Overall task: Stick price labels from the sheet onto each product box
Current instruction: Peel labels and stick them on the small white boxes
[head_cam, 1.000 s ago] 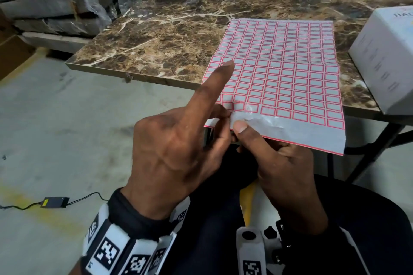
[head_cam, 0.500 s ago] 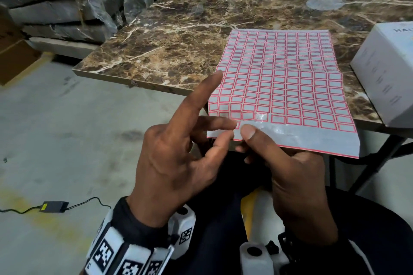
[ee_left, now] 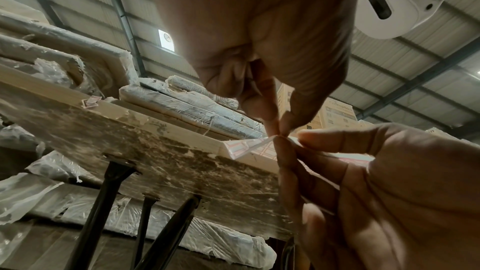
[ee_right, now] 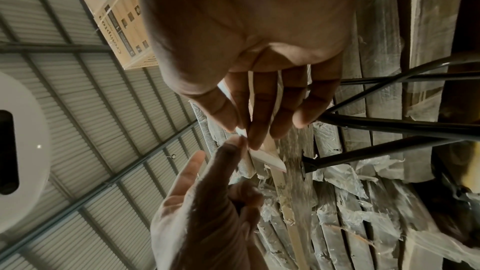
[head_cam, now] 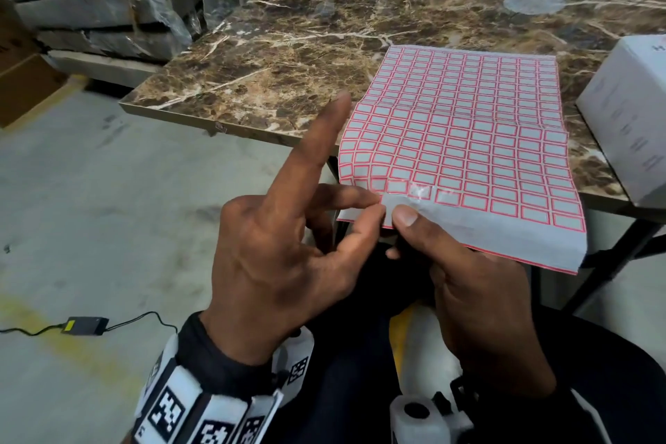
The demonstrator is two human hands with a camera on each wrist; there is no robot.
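At the near edge of the marble worktop (head_cam: pixel 288 58) the label sheet (head_cam: pixel 468 141) hangs over toward the person. The right hand (head_cam: pixel 479 299) holds its near margin, thumb on top. The left hand (head_cam: pixel 288 263) pinches the sheet's near left corner between thumb and middle finger, index finger pointing up. A white product box (head_cam: pixel 634 119) stands at the right, beside the sheet

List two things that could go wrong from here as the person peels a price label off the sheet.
The label sheet overhangs the table edge, held only at its near margin by the right hand; a tug might slide or crease it. The left hand pinches a tiny corner, so the label may tear or curl.
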